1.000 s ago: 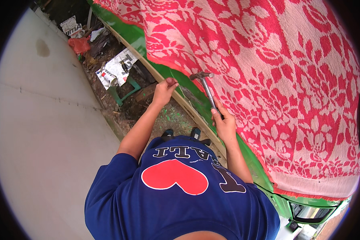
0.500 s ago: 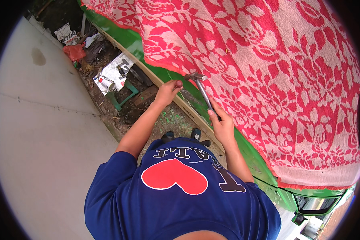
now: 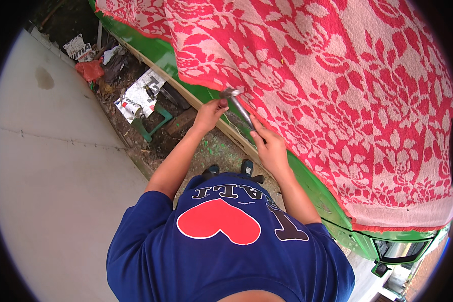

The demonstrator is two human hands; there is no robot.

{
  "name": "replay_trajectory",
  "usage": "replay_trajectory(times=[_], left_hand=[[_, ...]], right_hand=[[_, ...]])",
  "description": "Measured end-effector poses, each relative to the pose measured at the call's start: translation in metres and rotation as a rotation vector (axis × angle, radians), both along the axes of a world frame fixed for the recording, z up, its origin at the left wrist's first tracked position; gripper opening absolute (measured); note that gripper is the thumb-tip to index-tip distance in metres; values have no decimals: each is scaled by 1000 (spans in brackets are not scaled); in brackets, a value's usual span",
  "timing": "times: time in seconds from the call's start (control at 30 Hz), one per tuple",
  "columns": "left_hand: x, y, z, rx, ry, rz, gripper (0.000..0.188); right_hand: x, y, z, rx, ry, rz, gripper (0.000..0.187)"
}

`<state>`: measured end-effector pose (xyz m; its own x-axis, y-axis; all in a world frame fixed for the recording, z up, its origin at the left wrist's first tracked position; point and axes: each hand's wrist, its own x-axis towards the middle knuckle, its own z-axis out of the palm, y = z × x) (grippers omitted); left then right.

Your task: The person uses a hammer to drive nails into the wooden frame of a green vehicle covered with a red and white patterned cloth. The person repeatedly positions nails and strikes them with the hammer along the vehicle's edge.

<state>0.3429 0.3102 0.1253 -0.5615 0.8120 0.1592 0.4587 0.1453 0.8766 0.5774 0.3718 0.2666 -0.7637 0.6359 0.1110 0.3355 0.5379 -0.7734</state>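
My right hand [image 3: 272, 150] is closed round the lower handle of a metal hammer [image 3: 243, 114]. The hammer's head is up and to the left, right by my left hand [image 3: 207, 117]. My left fingers are closed on a small tool with a reddish-brown rounded end [image 3: 223, 103]; the rest of it is hidden, so its kind is unclear. Both hands are at the green car body panel [image 3: 205, 93], beside its lower edge. A red and pink floral towel [image 3: 307, 100] drapes over the car just beyond the hammer.
A pale wall [image 3: 55, 166] runs along the left. Between it and the car are a green plastic stool [image 3: 158, 123], a printed white sheet with a can [image 3: 132, 108] on it, and a red bag [image 3: 89, 70]. Green flakes lie on the ground [image 3: 214, 148]. A side mirror [image 3: 380, 270] is at lower right.
My right hand and the hammer have moved left, bringing the hammer head close to the rounded end in my left hand. My left hand has barely shifted.
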Motion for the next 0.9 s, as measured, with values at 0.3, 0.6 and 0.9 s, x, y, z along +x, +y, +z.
replay_trajectory(times=[0.3,0.6,0.9], left_hand=[[-2,-1,-2,45,-52,-17,24],[-2,-3,-5,57,-70,-14,23],[3,-14,5,24,-116,37,19]], right_hand=[[1,-2,1,-6,2,10,44],[-4,-3,-2,-180,19,-24,44],[9,6,-20,-253,44,-76,45]])
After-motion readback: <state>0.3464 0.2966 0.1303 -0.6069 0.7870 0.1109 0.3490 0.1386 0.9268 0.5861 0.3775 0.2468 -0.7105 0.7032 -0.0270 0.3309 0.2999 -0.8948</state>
